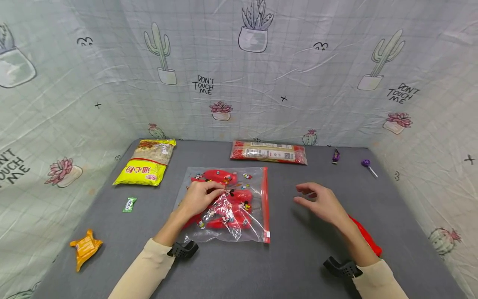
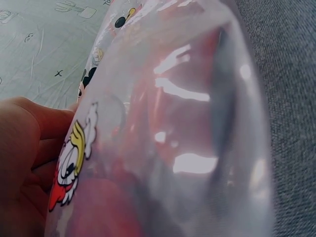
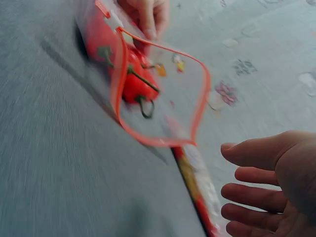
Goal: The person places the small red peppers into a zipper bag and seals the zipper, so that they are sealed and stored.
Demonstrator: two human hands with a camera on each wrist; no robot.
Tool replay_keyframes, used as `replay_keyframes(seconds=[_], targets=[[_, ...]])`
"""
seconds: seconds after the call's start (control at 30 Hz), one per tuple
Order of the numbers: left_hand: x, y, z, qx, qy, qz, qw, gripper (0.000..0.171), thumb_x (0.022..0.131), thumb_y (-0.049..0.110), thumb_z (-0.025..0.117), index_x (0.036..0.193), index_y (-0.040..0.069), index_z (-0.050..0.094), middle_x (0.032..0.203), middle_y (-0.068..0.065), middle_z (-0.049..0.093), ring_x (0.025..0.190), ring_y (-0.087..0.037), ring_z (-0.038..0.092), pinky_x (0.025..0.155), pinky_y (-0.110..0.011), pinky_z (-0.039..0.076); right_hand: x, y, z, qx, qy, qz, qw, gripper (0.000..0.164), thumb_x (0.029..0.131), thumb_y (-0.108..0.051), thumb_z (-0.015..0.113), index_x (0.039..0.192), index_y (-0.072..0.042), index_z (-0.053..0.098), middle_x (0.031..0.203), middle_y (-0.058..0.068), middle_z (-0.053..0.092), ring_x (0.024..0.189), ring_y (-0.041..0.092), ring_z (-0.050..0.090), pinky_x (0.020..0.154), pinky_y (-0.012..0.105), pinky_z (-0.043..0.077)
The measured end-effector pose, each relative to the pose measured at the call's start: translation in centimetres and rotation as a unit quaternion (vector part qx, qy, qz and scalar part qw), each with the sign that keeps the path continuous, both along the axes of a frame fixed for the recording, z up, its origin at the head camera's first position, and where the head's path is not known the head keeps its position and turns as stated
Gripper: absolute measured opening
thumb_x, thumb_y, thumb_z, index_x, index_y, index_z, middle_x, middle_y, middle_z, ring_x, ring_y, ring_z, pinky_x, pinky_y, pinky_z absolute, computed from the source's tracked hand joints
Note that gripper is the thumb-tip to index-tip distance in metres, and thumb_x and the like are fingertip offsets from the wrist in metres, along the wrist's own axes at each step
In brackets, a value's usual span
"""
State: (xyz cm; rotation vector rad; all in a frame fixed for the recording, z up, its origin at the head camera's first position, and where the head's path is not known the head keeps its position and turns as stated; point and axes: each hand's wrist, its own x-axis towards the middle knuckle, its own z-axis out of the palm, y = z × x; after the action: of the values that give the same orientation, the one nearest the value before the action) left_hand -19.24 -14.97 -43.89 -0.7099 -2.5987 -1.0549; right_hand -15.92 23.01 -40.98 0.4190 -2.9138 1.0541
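A clear zip bag (image 1: 257, 182) with cartoon prints lies on the grey table, its red zip edge (image 1: 266, 203) facing right. Inside are several red peppers (image 1: 239, 199); green stems on the peppers (image 3: 139, 91) show through the gaping mouth in the right wrist view. My left hand (image 1: 199, 198) pinches the upper film of the bag, which bulges beside the left hand (image 2: 24, 143) in the left wrist view. To the right of the mouth, my right hand (image 1: 322, 202) hovers with relaxed fingers and holds nothing. Another red pepper (image 1: 369, 241) lies partly hidden behind the right forearm.
A yellow pasta bag (image 1: 145, 164) stands back left, with a green-wrapped candy (image 1: 129, 204) and an orange packet (image 1: 86, 249) nearer. Noodle packs (image 1: 268, 152) lie at the back. At the back right are a purple candy (image 1: 335, 156) and a lollipop (image 1: 367, 164).
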Motion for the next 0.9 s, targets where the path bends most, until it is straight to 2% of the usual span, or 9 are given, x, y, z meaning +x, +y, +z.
replay_keyframes(seconds=[0.2,0.37,0.47,0.63,0.83,0.9], targets=[[0.1,0.0,0.2,-0.006,0.0,0.008,1.0,0.014,0.085,0.027,0.07,0.095,0.02,0.075,0.091,0.006,0.074,0.08,-0.005,0.067,0.07,-0.027,0.052,2.7,3.8,0.6,0.042,0.069,-0.029,0.996,0.039,0.084,-0.033,0.07,0.117,-0.013,0.062,0.112,0.007,0.065,0.1,0.027,0.061,0.084,0.046,0.049],[0.0,0.0,0.0,-0.011,-0.001,0.009,0.9999,0.013,0.086,0.028,0.069,0.095,0.022,0.075,0.09,0.008,0.074,0.08,-0.002,0.066,0.069,-0.025,0.052,5.1,6.3,0.2,0.068,0.077,-0.074,0.992,0.043,0.082,-0.038,0.071,0.118,-0.018,0.062,0.113,0.004,0.064,0.097,0.024,0.059,0.081,0.043,0.05],[0.0,0.0,-0.1,-0.01,-0.005,0.007,0.9999,0.013,0.086,0.029,0.069,0.095,0.022,0.075,0.09,0.008,0.074,0.08,-0.001,0.065,0.069,-0.025,0.052,6.5,7.8,0.0,0.081,0.064,-0.094,0.99,0.048,0.08,-0.041,0.072,0.119,-0.017,0.061,0.115,0.006,0.063,0.098,0.025,0.058,0.081,0.043,0.049],[0.0,0.1,-0.1,-0.004,-0.002,0.004,1.0,0.013,0.086,0.027,0.069,0.095,0.02,0.075,0.09,0.007,0.074,0.079,-0.002,0.066,0.068,-0.025,0.052,8.4,10.4,-0.4,0.111,0.018,-0.114,0.987,0.059,0.079,-0.045,0.072,0.124,-0.011,0.057,0.118,0.012,0.058,0.098,0.031,0.056,0.073,0.033,0.048],[0.0,0.0,-0.1,-0.003,-0.015,0.008,0.9998,0.013,0.086,0.026,0.069,0.095,0.021,0.075,0.091,0.007,0.074,0.081,-0.004,0.066,0.07,-0.026,0.052,9.9,13.6,-1.2,0.15,-0.046,-0.099,0.983,0.076,0.073,-0.048,0.076,0.127,0.0,0.052,0.116,0.023,0.056,0.095,0.036,0.055,0.07,0.045,0.046],[0.0,0.0,0.0,-0.003,-0.017,0.008,0.9998,0.013,0.086,0.026,0.069,0.096,0.021,0.075,0.091,0.007,0.074,0.081,-0.004,0.067,0.071,-0.027,0.052,10.2,14.3,-1.5,0.161,-0.065,-0.094,0.98,0.078,0.071,-0.048,0.078,0.125,0.002,0.052,0.114,0.023,0.057,0.091,0.032,0.057,0.068,0.04,0.047]])
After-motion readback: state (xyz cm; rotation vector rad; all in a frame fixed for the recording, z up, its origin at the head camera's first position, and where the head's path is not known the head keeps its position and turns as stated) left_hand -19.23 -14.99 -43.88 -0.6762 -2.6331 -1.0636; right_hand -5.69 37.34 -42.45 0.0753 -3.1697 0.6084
